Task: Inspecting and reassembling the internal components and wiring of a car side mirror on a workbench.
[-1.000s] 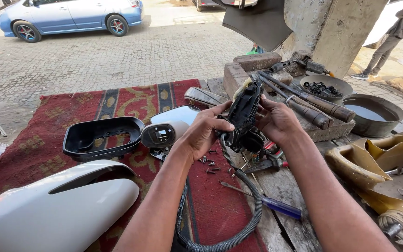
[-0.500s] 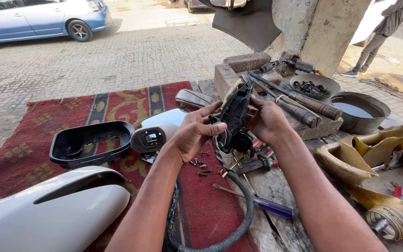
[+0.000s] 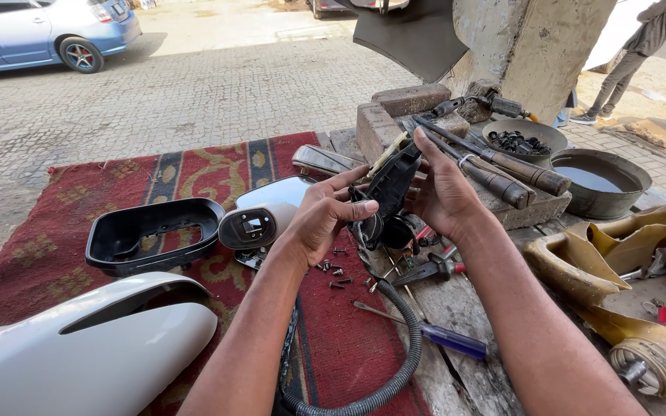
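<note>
A white mirror cover (image 3: 79, 354) lay nearest, by the rug's (image 3: 48, 254) front edge. Above scattered screws (image 3: 333, 271), the left hand (image 3: 321, 216) and right hand (image 3: 445, 192) gripped a black mirror mechanism (image 3: 387, 192). Bricks (image 3: 410, 100) crowded behind.

From my remote seat the view is bright daylight — hard sun on the paved yard (image 3: 217, 92) at the top, softer shade over the red carpet (image 3: 55, 223). My hands throw only faint shadows there. A mild sheen sits on the white mirror cover (image 3: 79, 354) at the carpet's near left corner. Focus is sharp throughout, no motion blur — slight wide-angle stretch shows toward the frame's corners.
</note>
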